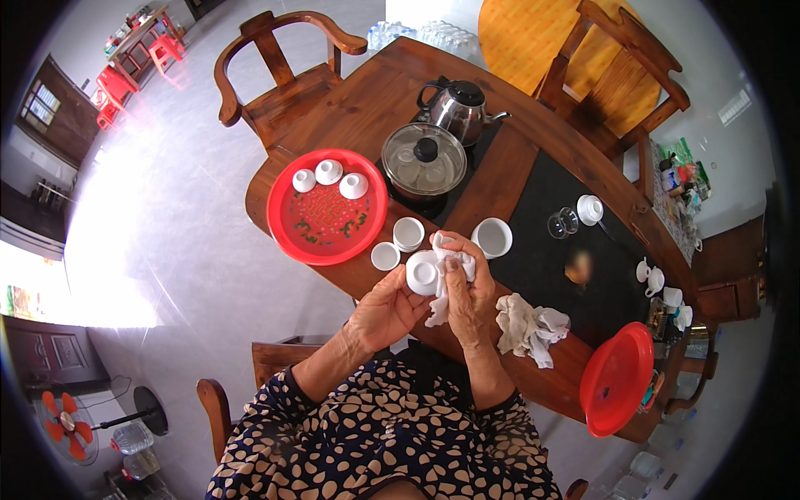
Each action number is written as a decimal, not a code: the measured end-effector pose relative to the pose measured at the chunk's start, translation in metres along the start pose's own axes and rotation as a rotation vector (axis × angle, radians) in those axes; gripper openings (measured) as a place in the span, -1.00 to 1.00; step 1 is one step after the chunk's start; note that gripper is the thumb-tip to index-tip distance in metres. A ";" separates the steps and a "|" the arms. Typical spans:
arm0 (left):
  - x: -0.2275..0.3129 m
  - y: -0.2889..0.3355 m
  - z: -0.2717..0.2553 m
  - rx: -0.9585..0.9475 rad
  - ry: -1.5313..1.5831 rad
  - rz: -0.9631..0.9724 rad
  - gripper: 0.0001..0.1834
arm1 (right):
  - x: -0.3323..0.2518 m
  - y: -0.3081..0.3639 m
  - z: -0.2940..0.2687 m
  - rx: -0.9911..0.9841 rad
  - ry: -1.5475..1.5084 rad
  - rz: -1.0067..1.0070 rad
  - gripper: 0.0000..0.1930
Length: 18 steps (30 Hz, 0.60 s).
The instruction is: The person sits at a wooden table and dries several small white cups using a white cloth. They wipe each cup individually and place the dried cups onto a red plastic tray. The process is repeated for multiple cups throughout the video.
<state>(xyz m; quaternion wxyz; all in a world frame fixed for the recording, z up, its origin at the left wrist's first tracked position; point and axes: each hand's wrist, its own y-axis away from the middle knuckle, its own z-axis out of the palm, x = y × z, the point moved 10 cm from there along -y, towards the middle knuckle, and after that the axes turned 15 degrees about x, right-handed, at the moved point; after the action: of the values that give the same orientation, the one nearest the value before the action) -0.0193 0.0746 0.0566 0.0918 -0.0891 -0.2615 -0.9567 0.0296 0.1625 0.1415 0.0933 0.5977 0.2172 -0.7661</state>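
Between my hands is a small white teacup (423, 272), its footed base turned up toward me. My left hand (385, 307) grips the cup's left side with thumb and fingers. On the other side, my right hand (468, 287) presses a white cloth (442, 310) against the cup. Just beyond them on the table stand a single white cup (385, 256) and a stack of white cups (408, 232). A larger white cup (492, 238) is to the right. Three white cups lie upside down in a red tray (283, 225) at the left.
A glass-lidded pot (408, 179) and a steel kettle (465, 117) stand at the back of the wooden table (367, 100). Crumpled cloths (532, 327) lie right of my hands, near a red basin (617, 379). A glass cup (562, 222) and a white lidded bowl (590, 210) sit farther right.
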 end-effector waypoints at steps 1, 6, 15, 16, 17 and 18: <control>0.000 -0.002 0.002 -0.041 0.024 -0.004 -0.53 | -0.006 0.000 0.001 -0.001 0.028 -0.065 -0.79; 0.005 -0.007 0.002 -0.046 0.016 0.011 -0.55 | -0.027 0.018 0.011 -0.048 0.297 -0.428 -0.76; 0.011 -0.002 0.001 -0.018 -0.083 0.120 -0.71 | -0.025 0.018 0.010 -0.097 0.357 -0.458 -0.78; 0.012 -0.002 0.002 -0.018 -0.091 0.134 -0.72 | -0.022 0.015 0.007 -0.075 0.312 -0.402 -0.80; 0.012 -0.001 0.003 -0.017 -0.101 0.139 -0.74 | -0.017 0.013 0.005 -0.059 0.255 -0.316 -0.82; 0.013 -0.001 0.003 -0.017 -0.112 0.143 -0.75 | -0.017 0.014 0.005 -0.071 0.266 -0.320 -0.82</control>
<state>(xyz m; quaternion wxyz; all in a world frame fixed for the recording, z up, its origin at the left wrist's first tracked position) -0.0313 0.0754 0.0613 0.1442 -0.1613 -0.2512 -0.9434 0.0350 0.1460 0.1561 -0.0379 0.6477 0.3468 -0.6773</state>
